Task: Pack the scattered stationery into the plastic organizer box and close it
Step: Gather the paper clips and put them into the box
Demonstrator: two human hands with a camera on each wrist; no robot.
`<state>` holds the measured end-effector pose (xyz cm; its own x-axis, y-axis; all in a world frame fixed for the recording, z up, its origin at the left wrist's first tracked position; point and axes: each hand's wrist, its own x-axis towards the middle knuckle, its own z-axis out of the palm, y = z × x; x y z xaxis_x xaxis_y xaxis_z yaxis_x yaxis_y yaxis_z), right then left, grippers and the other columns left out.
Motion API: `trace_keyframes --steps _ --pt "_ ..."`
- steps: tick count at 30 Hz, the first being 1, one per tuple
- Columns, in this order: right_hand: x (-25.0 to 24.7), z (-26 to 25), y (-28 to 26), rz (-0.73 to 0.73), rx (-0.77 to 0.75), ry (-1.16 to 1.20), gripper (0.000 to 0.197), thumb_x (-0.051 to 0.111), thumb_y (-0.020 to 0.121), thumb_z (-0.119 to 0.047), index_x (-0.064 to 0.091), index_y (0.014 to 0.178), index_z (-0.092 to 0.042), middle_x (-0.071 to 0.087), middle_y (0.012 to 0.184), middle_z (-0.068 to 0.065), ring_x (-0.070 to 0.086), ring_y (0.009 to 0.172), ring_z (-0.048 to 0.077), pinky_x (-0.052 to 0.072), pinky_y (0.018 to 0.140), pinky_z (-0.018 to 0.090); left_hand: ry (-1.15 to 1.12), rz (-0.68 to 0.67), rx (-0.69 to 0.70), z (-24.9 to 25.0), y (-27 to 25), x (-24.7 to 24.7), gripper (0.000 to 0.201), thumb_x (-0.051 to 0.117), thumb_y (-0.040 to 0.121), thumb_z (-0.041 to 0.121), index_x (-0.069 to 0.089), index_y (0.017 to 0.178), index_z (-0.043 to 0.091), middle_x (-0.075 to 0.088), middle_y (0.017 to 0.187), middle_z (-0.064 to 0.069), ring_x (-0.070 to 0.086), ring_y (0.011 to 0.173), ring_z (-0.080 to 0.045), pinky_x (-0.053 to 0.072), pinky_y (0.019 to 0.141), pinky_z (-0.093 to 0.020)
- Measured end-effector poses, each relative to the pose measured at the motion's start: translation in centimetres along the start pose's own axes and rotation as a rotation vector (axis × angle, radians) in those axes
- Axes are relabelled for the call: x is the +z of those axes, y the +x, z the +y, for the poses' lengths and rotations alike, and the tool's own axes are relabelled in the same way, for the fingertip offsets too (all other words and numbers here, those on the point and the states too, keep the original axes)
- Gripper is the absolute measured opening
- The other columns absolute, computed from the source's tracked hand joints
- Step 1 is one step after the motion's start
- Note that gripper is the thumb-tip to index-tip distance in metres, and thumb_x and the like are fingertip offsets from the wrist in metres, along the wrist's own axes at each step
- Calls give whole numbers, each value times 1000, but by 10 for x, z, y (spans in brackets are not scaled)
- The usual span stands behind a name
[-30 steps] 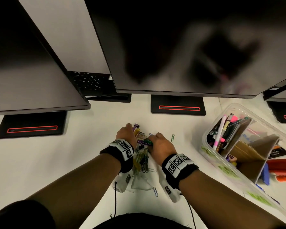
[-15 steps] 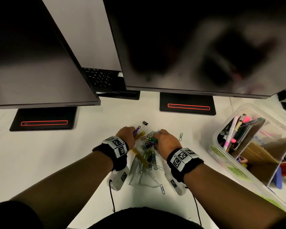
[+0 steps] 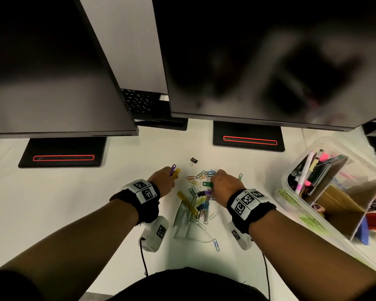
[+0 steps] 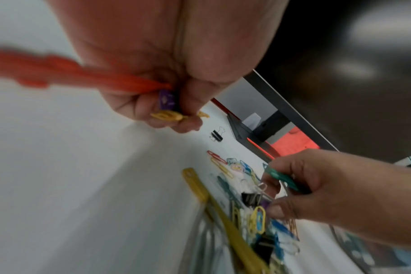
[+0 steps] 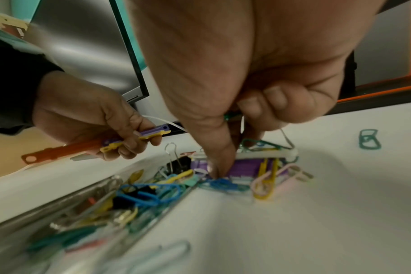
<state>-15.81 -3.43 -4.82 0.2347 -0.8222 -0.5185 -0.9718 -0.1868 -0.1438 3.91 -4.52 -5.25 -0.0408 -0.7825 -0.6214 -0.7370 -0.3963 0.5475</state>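
Left hand [image 3: 162,180] now drawn left off the clip pile [image 3: 199,199], gripping orange, purple and yellow plastic strips [image 5: 94,144]; sorting underway, nothing boxed yet. Right hand [image 3: 223,184] curled over pile, pinching green strip [image 4: 282,178]. Organizer box [image 3: 291,187] open, well right of pile.

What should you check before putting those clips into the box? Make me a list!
1. Left hand holds its orange, purple and yellow strips firmly: ok.
2. Right hand has a grip on the green strip: ok.
3. Organizer box is open: ok.
4. Free compartment in the box: ok, the cardboard-divided section looks unfilled.
5. Desk cleared of clips: not ok, the paper clip pile and a black binder clip remain.
6. Lid within reach: cannot tell.
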Motion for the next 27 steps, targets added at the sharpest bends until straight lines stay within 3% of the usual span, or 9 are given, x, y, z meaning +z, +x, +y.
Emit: trace_keyframes --steps 2,6,10,13,15,19,21,23,27 --pt "2 2 -5 31 -22 18 26 54 90 -24 57 111 -9 49 118 11 60 98 32 51 83 39 22 -32 8 -1 -1 1 24 36 93 2 55 107 4 60 117 -20 56 109 -37 42 83 -35" --pt "3 8 -15 133 -31 149 21 53 91 -25 59 105 -12 59 111 9 60 97 30 47 78 33 69 -71 32 -3 -6 7 23 34 97 12 55 89 17 61 117 -20 57 108 -37 42 87 -33" --pt "-3 15 -21 289 46 434 10 55 89 -20 58 94 -12 64 84 11 59 78 30 43 65 31 250 -18 78 0 -18 12 36 37 98 40 54 105 9 64 110 -12 58 104 -30 42 86 -30" --pt "-4 16 -22 333 69 618 6 58 88 -15 54 85 -17 67 79 6 61 73 28 48 65 32 350 -16 113 4 -23 14 34 48 93 43 53 106 12 64 108 -9 58 102 -29 40 79 -29" --pt "-3 16 -24 258 57 707 12 53 90 -8 54 92 -19 70 85 2 65 81 25 51 68 30 383 -22 162 7 -26 14 30 48 94 38 53 106 11 65 108 -10 58 101 -30 39 77 -28" --pt "1 13 -29 42 0 640 20 47 91 -6 57 108 -11 60 86 2 54 78 22 40 69 24 363 -39 258 12 -30 13 25 49 94 33 54 105 11 65 109 -10 59 100 -29 39 78 -27" --pt "2 11 -33 -5 -6 694 15 46 89 -2 59 90 -11 59 77 3 54 69 18 42 65 20 380 -72 293 13 -31 10 23 51 92 32 57 106 14 65 111 -6 59 103 -27 38 78 -24" --pt "0 11 -37 -25 12 750 27 46 89 -1 51 70 -19 57 65 0 51 59 11 40 55 13 511 -134 320 14 -35 5 27 53 90 30 57 115 20 64 117 -4 58 110 -25 42 84 -26" --pt "-1 12 -41 8 29 636 30 47 95 -27 43 66 -23 54 65 -1 48 63 18 38 65 30 770 -218 361 8 -40 1 48 58 88 28 46 134 26 58 130 -4 52 121 -26 42 97 -33"
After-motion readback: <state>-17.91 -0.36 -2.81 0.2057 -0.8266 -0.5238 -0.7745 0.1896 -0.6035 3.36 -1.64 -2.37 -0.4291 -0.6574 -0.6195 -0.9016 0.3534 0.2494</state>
